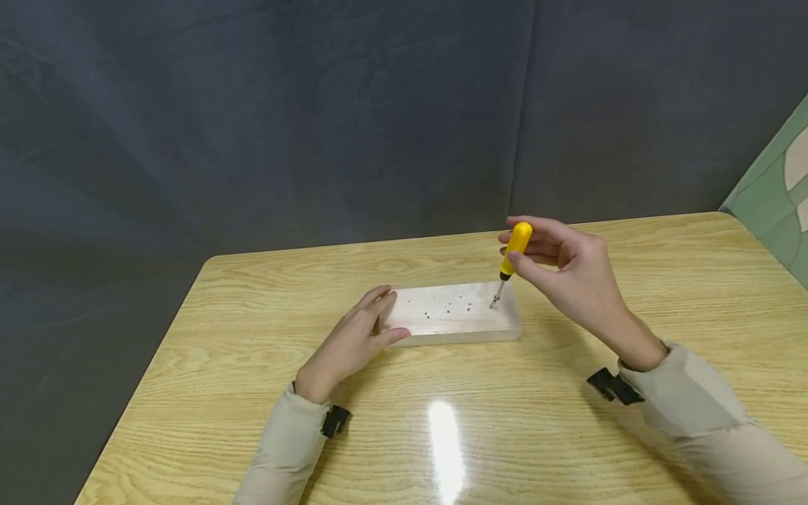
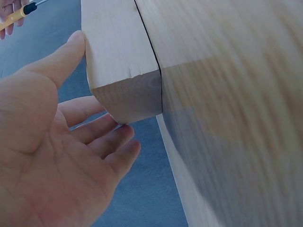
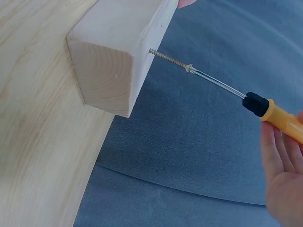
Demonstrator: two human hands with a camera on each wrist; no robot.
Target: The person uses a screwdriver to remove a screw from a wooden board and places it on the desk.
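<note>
A pale wooden block point(image 1: 454, 326) lies lengthwise on the table, with several small dark holes in its top. My left hand point(image 1: 353, 337) holds the block's left end, thumb along the near side and fingers around the far side. In my right hand point(image 1: 571, 280) is a screwdriver point(image 1: 517, 242) with a yellow handle and black collar, pinched between thumb and fingers. The screwdriver leans a little to the right. At its tip stands a long threaded screw point(image 3: 168, 57), its head meeting the shaft and its point at the block's top near the right end.
The wood-grain table point(image 1: 252, 421) reaches out on all sides of the block. A dark curtain point(image 1: 353, 126) hangs behind its far edge. At the far right is a green patterned panel point(image 1: 773, 189). Each sleeve cuff carries a small black device.
</note>
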